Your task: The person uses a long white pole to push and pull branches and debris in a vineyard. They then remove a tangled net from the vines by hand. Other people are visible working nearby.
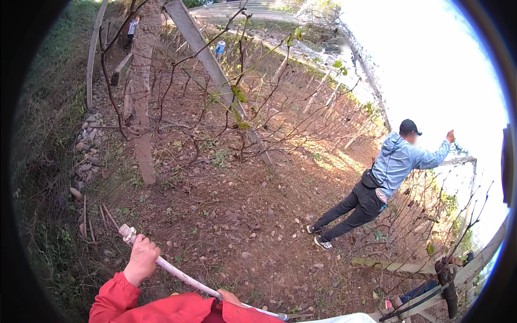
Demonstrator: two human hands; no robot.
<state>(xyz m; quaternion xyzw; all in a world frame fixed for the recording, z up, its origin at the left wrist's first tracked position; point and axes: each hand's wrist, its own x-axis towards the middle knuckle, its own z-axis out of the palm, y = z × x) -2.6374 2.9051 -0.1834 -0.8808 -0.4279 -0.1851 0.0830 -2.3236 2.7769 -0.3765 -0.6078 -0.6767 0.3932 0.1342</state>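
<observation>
My left hand (142,256), at the end of a red sleeve, is wrapped around a pale pipe-like pole (185,277) just below its upper end. A whitish fitting (128,233) caps that end, beyond my fingers. Lower down the pole, my right hand (230,298) closes on it. The red jacket hides part of that hand, so its fingers are not fully visible. From upper left to lower right the pole slants low across my front, above stony brown soil (242,258). Its lower end carries a narrow tip (284,317) near the picture's bottom edge.
A person in a light blue jacket (398,155) stands right, one arm raised beside vines. Bare grapevines (198,141), a rough post (142,97) and a leaning concrete post (210,68) rise ahead. Stones (87,161) line the left. Another person's leg (418,291) shows lower right.
</observation>
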